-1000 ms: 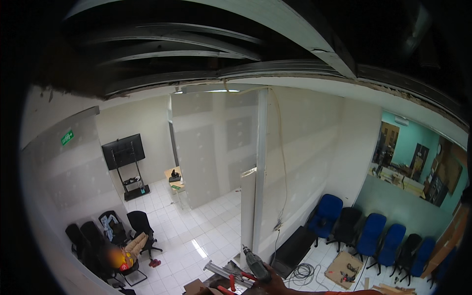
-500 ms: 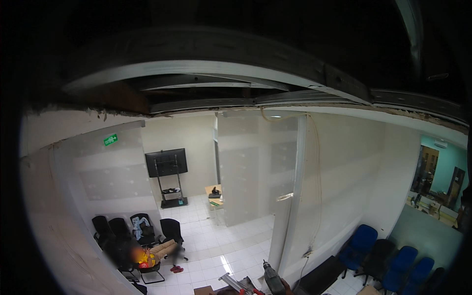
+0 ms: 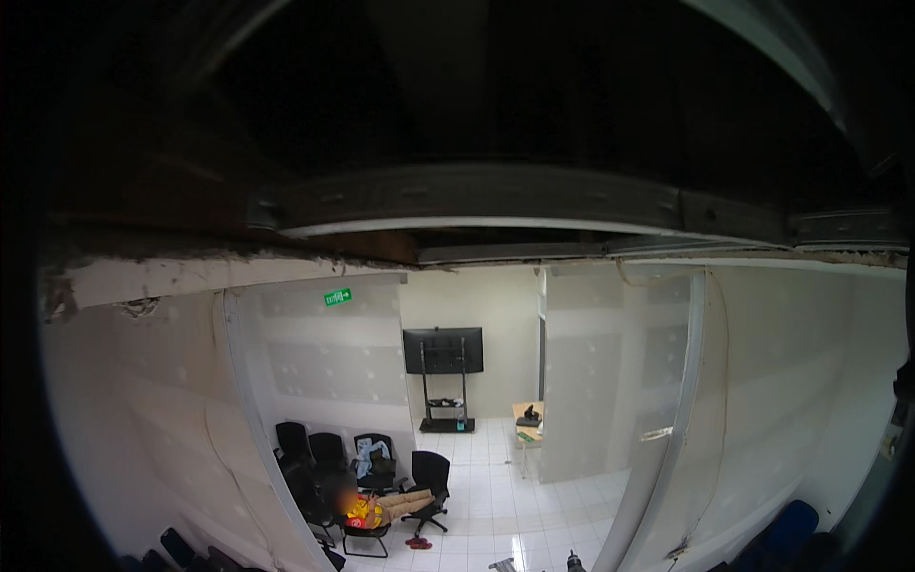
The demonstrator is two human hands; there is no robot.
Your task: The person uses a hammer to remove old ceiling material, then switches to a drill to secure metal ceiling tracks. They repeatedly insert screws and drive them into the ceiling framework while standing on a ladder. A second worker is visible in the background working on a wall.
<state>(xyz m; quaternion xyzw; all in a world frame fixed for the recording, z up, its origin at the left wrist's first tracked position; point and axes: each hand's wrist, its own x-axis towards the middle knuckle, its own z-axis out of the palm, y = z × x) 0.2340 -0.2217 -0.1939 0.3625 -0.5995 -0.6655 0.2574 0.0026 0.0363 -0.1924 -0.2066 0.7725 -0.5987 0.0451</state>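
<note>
Neither of my hands shows at this moment. At the lower edge stands the tip of a drill point(image 3: 574, 561), its chuck pointing up; the rest of it, and whatever holds it, lies below the picture. Just left of it the end of a grey metal piece point(image 3: 501, 565) pokes into view, too little of it to name. Overhead, a metal ceiling channel point(image 3: 496, 195) spans the dark ceiling opening, above the rough broken edge point(image 3: 219, 272) of the ceiling board.
Far below, a person point(image 3: 367, 512) in a yellow and red top reclines across black chairs point(image 3: 431, 472). A screen on a wheeled stand point(image 3: 443, 351) and a table point(image 3: 520, 419) stand farther back. Partition walls point(image 3: 610, 372) rise on both sides; blue chairs point(image 3: 777, 534) are at lower right.
My view has swung left and tilted up, so the room has shifted rightward and down. The drill and metal pieces have mostly dropped out of the lower edge.
</note>
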